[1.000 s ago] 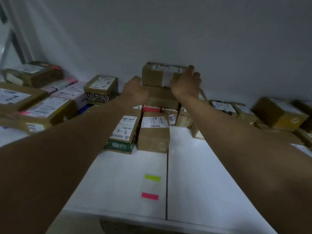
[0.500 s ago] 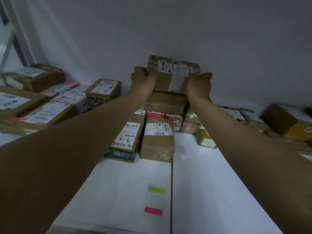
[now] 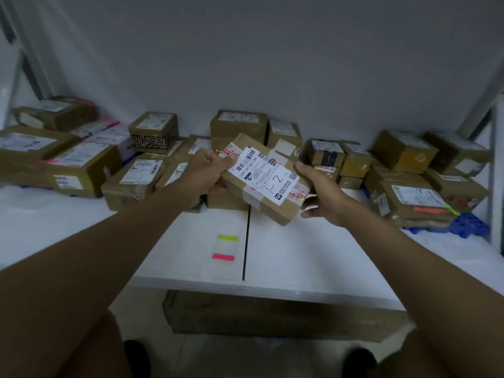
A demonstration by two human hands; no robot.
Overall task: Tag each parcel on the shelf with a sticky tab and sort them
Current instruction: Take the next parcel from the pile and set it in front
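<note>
Both hands (image 3: 207, 173) grip parcel (image 3: 263, 180) (label handwritten "1-2").

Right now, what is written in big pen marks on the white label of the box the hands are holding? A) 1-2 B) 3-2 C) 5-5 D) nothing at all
A: the white label on the held box shows a handwritten 1-2, while the left hand and right hand grip its two ends.
</note>
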